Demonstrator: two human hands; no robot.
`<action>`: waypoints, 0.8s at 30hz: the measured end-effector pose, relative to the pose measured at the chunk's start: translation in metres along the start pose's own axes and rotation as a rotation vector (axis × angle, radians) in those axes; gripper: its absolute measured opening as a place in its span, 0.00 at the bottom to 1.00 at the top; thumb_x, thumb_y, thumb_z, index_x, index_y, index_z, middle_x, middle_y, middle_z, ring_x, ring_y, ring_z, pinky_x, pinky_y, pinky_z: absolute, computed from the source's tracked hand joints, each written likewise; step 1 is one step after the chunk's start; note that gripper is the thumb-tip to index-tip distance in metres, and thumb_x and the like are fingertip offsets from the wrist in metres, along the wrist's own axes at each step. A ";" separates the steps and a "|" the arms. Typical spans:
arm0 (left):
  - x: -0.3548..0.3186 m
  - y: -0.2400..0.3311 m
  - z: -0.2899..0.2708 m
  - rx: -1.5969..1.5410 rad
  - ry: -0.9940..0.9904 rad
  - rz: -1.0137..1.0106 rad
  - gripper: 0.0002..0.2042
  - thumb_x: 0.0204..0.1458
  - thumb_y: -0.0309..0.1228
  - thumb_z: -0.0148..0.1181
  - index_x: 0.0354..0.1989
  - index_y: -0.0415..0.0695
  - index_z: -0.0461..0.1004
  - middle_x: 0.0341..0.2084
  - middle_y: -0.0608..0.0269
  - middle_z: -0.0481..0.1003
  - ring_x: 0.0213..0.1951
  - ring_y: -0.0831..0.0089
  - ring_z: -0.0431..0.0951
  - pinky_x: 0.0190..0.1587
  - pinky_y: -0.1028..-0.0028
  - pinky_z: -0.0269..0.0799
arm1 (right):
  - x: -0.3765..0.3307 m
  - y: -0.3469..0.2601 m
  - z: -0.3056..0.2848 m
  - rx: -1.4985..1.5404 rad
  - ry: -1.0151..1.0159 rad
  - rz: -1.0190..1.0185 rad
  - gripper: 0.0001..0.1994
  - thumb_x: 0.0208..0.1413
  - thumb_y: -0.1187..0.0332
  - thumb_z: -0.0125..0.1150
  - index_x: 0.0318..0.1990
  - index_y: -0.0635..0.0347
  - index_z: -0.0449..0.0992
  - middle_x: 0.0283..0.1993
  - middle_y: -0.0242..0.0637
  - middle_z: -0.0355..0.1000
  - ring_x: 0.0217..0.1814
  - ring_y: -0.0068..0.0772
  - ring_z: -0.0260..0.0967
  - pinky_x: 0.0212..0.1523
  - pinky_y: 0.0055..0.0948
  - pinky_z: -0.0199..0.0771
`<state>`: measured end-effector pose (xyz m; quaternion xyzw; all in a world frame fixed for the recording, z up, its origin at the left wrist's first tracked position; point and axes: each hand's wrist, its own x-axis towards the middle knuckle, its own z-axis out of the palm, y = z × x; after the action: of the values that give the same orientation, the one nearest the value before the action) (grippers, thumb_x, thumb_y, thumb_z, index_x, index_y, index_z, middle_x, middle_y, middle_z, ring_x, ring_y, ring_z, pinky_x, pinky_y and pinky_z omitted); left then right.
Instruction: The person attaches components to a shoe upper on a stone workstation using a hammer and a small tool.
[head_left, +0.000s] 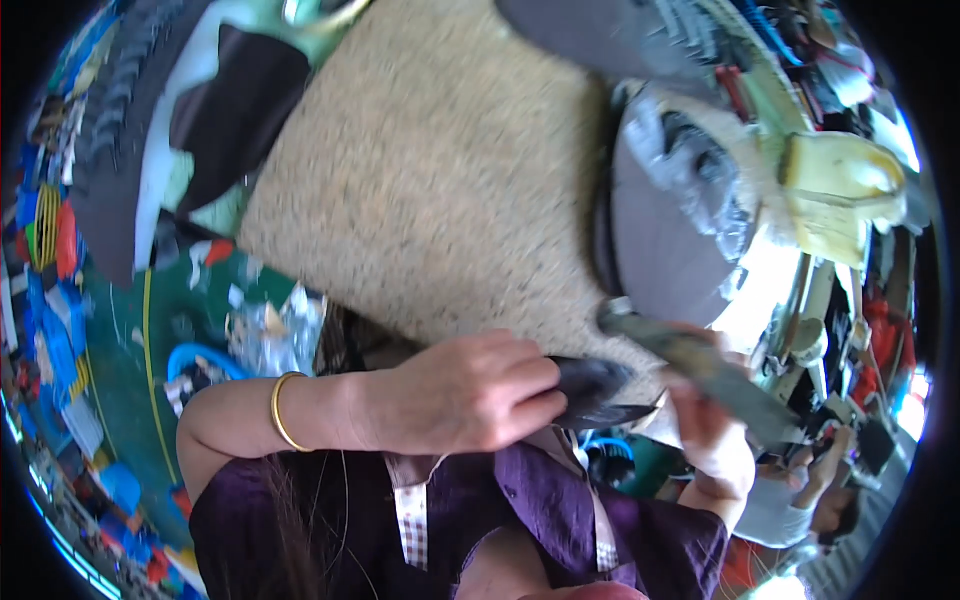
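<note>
My left hand (490,392) is closed on a small black piece of sheet material (592,388) at the near edge of a speckled beige slab (430,180). The piece looks folded and partly overhangs that edge. To its right, my right hand (708,415) is wrapped round a long, worn grey-green tool (705,370). The tool slants from the slab's edge down to the right; blur hides its exact kind. My right fingers are partly covered by it.
Dark grey cut sheets (655,230) lie at the slab's right, with crumpled clear plastic (690,165) on top. A cream plastic container (835,195) stands beyond. Dark brown pieces (240,110) lie at far left. A blue tub (205,358) sits below left. Another person (785,510) is at lower right.
</note>
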<state>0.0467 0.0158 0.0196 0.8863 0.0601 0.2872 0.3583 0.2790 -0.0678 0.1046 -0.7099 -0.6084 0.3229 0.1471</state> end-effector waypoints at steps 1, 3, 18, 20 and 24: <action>0.027 0.007 -0.011 -0.014 0.002 0.091 0.07 0.42 0.25 0.64 0.31 0.39 0.77 0.21 0.67 0.65 0.25 0.72 0.69 0.25 0.73 0.66 | -0.012 0.023 -0.011 -0.047 0.438 -0.336 0.19 0.52 0.72 0.62 0.52 0.64 0.71 0.30 0.34 0.74 0.25 0.24 0.70 0.32 0.23 0.71; 0.075 -0.009 -0.018 0.080 0.033 0.263 0.05 0.41 0.25 0.64 0.27 0.39 0.75 0.22 0.65 0.65 0.27 0.71 0.69 0.26 0.71 0.66 | -0.026 0.018 -0.029 0.274 0.924 -0.179 0.12 0.62 0.68 0.50 0.43 0.70 0.72 0.19 0.26 0.59 0.19 0.14 0.52 0.25 0.15 0.55; 0.273 -0.250 -0.062 0.701 0.019 -0.115 0.10 0.51 0.35 0.60 0.38 0.43 0.76 0.34 0.58 0.74 0.44 0.60 0.75 0.46 0.62 0.71 | 0.243 0.063 -0.098 -0.280 0.768 -0.124 0.14 0.58 0.57 0.54 0.38 0.58 0.78 0.33 0.49 0.75 0.37 0.55 0.72 0.37 0.47 0.72; 0.275 -0.248 -0.068 0.747 0.024 -0.035 0.11 0.48 0.35 0.63 0.37 0.43 0.76 0.33 0.58 0.73 0.44 0.60 0.74 0.47 0.63 0.70 | 0.263 0.067 -0.096 -0.297 0.708 -0.091 0.15 0.58 0.57 0.54 0.37 0.58 0.79 0.33 0.49 0.75 0.37 0.55 0.73 0.38 0.47 0.72; 0.291 -0.249 -0.084 0.693 -0.092 -0.056 0.14 0.39 0.35 0.71 0.31 0.43 0.76 0.32 0.58 0.73 0.45 0.60 0.71 0.49 0.66 0.69 | 0.279 0.066 -0.095 -0.316 0.614 -0.048 0.15 0.57 0.56 0.54 0.36 0.59 0.79 0.33 0.52 0.75 0.38 0.56 0.73 0.40 0.49 0.72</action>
<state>0.2658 0.3408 0.0374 0.9653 0.1620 0.1998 0.0462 0.4048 0.2034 0.0581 -0.7733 -0.5948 -0.0077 0.2193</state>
